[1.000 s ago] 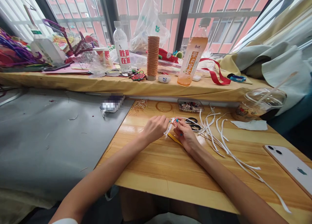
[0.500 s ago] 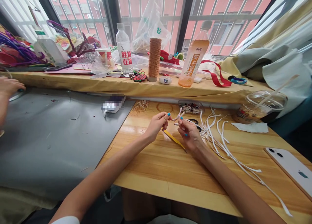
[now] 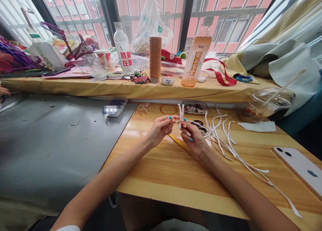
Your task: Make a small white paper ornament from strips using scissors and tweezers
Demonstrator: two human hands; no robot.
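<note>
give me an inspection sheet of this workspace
surface: wooden table, grey mat to its left.
job's things: short white strip piece standing upright between both hands; loose white strips spread to the right; yellow strip under the hands.
clutter: scissors, phone face down, lidded cup with straw, tissue, small bead box.
hands: left hand and right hand both pinch the strip piece.
cables: nothing seen.
surroundings: sill with thread spool, two bottles, barred window; another person's hand at far left.
</note>
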